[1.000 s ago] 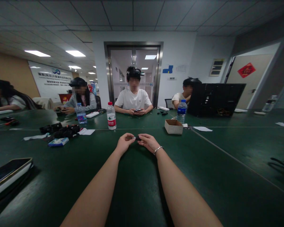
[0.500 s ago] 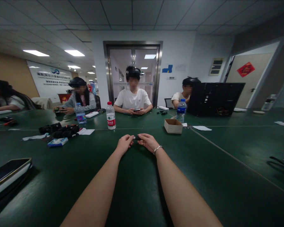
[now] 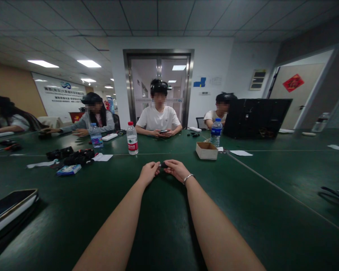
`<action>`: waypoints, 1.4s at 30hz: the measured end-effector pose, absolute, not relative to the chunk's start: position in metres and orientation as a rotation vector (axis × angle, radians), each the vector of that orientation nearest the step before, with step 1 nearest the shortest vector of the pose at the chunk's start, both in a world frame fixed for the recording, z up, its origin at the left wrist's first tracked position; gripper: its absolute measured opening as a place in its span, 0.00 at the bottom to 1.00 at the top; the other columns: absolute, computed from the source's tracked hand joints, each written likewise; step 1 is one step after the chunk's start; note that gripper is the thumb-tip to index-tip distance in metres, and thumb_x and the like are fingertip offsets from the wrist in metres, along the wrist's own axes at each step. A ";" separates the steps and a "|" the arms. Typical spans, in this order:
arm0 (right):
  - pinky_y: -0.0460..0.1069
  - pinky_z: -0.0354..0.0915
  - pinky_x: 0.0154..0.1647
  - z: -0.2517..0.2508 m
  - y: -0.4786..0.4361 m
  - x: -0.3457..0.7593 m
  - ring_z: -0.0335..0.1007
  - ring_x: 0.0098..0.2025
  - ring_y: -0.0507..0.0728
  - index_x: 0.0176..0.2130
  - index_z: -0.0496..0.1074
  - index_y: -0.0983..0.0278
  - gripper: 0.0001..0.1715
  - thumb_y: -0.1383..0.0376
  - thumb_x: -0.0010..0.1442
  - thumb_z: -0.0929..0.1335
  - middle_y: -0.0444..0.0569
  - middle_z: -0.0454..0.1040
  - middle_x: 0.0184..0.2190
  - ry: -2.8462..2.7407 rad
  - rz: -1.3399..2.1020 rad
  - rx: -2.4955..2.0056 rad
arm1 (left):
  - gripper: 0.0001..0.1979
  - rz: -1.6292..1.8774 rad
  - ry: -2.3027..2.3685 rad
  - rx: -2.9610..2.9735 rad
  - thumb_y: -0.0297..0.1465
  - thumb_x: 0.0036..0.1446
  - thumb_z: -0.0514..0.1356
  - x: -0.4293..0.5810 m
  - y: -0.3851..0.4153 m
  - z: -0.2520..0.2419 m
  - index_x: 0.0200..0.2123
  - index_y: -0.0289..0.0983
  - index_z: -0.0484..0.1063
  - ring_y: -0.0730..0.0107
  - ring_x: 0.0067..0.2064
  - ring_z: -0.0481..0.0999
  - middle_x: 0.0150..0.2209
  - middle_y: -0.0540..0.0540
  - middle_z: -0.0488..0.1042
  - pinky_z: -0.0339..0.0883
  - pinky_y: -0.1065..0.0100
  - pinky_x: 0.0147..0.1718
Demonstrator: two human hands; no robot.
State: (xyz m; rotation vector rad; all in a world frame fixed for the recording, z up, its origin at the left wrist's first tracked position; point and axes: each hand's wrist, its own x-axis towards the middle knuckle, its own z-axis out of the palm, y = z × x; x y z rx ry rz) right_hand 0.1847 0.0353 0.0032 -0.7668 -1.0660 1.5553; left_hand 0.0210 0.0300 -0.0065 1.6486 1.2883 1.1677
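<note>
Over the middle of the green table (image 3: 163, 210), my two hands hold a small dark object with a light, metal-looking end (image 3: 163, 165) between them; it is too small to name surely. My left hand (image 3: 149, 172) pinches its light end between thumb and fingers. At the dark end, my right hand (image 3: 177, 170) has its thumb and fingertips closed on it, a silver bracelet (image 3: 188, 178) round that wrist. The fingers cover part of the object.
An open cardboard box (image 3: 207, 151) and a blue-capped bottle (image 3: 216, 132) stand ahead right. A red-capped bottle (image 3: 132, 140) is ahead left, near black devices (image 3: 77, 156) and a tissue pack (image 3: 69, 169). A phone (image 3: 11, 205) lies at left. People sit opposite, near a black monitor (image 3: 256, 118).
My hands and the small object stay nearly where they were. Across the table at left, a person in grey has stretched an arm out to the left.
</note>
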 end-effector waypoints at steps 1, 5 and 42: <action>0.43 0.69 0.26 0.003 0.035 0.185 0.69 0.22 0.49 0.31 0.72 0.71 0.06 0.72 0.50 0.72 0.48 0.72 0.24 -1.059 1.557 -0.764 | 0.19 1.184 1.252 1.657 0.45 0.50 0.55 0.020 0.029 -0.007 0.31 0.34 0.70 0.71 0.26 0.69 0.25 0.46 0.70 0.60 0.74 0.21; 0.42 0.69 0.25 0.004 0.035 0.185 0.70 0.23 0.50 0.31 0.72 0.71 0.04 0.73 0.51 0.71 0.48 0.72 0.22 -1.048 1.567 -0.746 | 0.16 1.279 1.090 1.673 0.37 0.44 0.63 0.019 0.026 -0.004 0.36 0.36 0.69 0.69 0.33 0.71 0.35 0.45 0.72 0.64 0.73 0.25; 0.42 0.69 0.24 0.009 0.031 0.186 0.70 0.23 0.50 0.32 0.72 0.70 0.05 0.74 0.51 0.71 0.49 0.73 0.25 -1.082 1.591 -0.784 | 0.21 1.221 1.324 1.827 0.49 0.51 0.53 0.022 0.024 -0.004 0.26 0.36 0.69 0.71 0.25 0.65 0.23 0.51 0.67 0.55 0.72 0.24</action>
